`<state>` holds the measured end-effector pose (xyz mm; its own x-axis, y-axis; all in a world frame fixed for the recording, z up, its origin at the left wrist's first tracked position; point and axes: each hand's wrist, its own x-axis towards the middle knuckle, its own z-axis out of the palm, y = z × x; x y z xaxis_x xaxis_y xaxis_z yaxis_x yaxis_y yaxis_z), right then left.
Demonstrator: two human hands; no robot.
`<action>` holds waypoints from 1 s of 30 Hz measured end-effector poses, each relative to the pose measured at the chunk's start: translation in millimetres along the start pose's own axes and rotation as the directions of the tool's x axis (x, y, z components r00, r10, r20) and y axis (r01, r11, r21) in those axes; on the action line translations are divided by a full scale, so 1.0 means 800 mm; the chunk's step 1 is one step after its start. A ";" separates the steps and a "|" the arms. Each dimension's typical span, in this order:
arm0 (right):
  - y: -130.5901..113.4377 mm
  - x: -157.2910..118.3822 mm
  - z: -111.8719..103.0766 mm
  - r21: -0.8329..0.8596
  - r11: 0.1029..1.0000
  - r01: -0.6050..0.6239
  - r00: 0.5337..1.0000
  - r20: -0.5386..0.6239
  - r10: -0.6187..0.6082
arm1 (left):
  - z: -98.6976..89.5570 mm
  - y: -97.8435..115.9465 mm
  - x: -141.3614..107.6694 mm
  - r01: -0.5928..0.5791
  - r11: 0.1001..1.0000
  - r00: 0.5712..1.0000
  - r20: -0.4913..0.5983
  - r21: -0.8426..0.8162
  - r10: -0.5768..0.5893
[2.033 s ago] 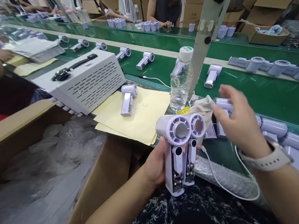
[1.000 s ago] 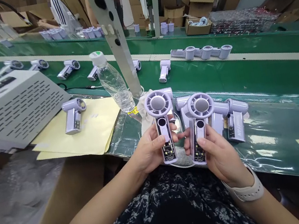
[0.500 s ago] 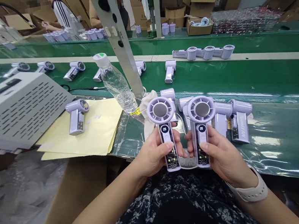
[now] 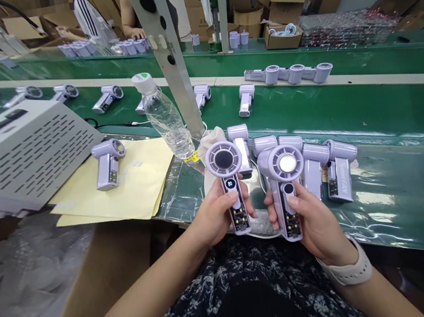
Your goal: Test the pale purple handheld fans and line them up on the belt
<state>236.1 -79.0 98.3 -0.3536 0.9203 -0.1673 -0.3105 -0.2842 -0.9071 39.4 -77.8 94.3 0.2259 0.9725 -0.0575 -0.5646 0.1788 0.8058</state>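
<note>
My left hand (image 4: 215, 210) is wrapped round the handle of a lilac handheld fan (image 4: 237, 206), its thumb on the button below a small lit display. A second lilac handheld fan (image 4: 290, 210) is gripped in my right hand (image 4: 318, 216), thumb beside its button; its round display looks dark. Both fans are upright with their round grilles towards me, a short gap between them. Just behind, more lilac fans (image 4: 339, 171) lie on the green bench (image 4: 387, 176). A pale cloth (image 4: 209, 142) is partly hidden behind the left fan.
A clear bottle (image 4: 166, 117) leans by a metal post (image 4: 173, 67). To the left are a grey vented box (image 4: 30, 152) and a fan (image 4: 108, 163) on yellow paper (image 4: 151, 185). Several fans lie along the belt (image 4: 301, 104). People sit across the line; cartons (image 4: 287, 3) are stacked behind.
The right fan has tilted and turned slightly, and its display has gone from a lit 20 to dark. The left fan has shifted slightly left and tilted. Fans on the belt have moved slightly right.
</note>
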 end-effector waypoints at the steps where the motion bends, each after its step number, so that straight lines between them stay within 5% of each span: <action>1: 0.000 0.000 0.000 -0.008 1.000 0.002 1.000 0.022 -0.001 | -0.001 0.000 -0.001 -0.009 1.000 0.999 0.047 0.018 0.009; 4: 0.000 0.000 0.000 -0.044 0.998 0.041 0.999 0.024 -0.040 | -0.003 0.001 -0.003 -0.053 0.994 0.990 0.134 0.093 0.041; 15: 0.002 0.002 0.000 0.039 0.999 0.020 1.000 0.015 -0.021 | 0.003 0.000 0.004 0.054 0.992 0.992 0.108 0.115 -0.067; 25: 0.002 0.000 0.000 0.124 0.992 0.025 1.000 0.010 -0.026 | -0.001 0.001 0.003 -0.113 0.972 0.991 0.086 0.207 0.097; 30: 0.003 0.004 0.001 0.201 0.977 0.069 0.998 -0.028 -0.065 | 0.003 0.002 0.004 -0.047 0.953 0.995 -0.069 0.299 0.070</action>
<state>233.8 -76.9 95.5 -0.3079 0.9440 -0.1188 -0.5049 -0.2679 -0.8205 41.1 -75.0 96.7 0.1303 0.9906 -0.0412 -0.3112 0.0803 0.9470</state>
